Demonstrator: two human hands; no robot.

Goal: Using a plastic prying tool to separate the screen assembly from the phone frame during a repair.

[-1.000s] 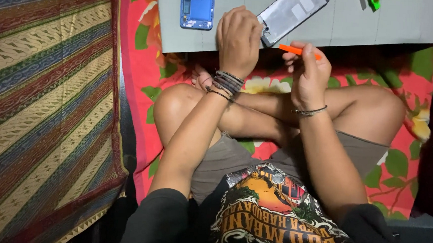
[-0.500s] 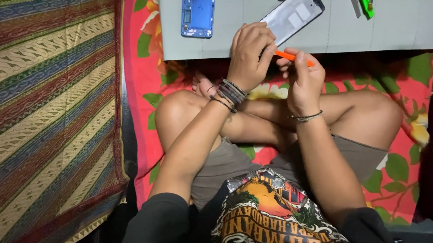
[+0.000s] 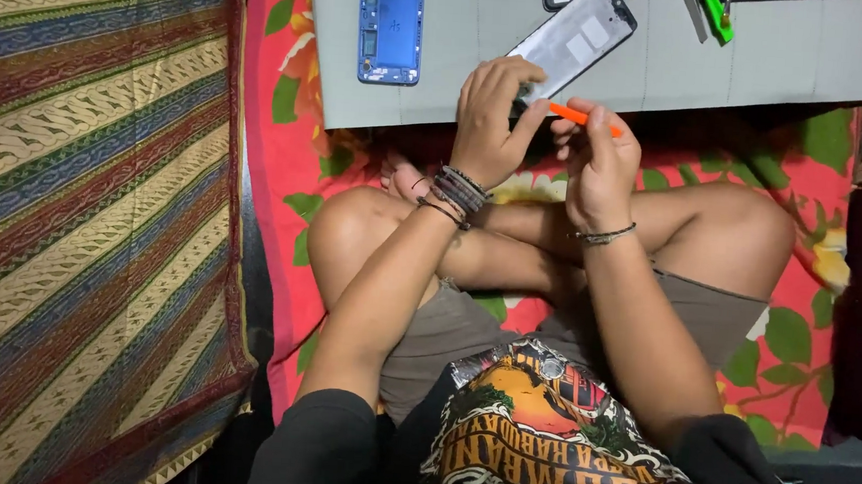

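Holding the silver-grey rectangular phone panel tilted at the top centre of frame, my left hand pinches its lower end over the edge of the pale grey board. My right hand pinches a thin orange plastic pry tool just beside that end. Risk as I judge it: tool slips, panel flexes or cracks. The blue phone frame lies at upper left, well apart.
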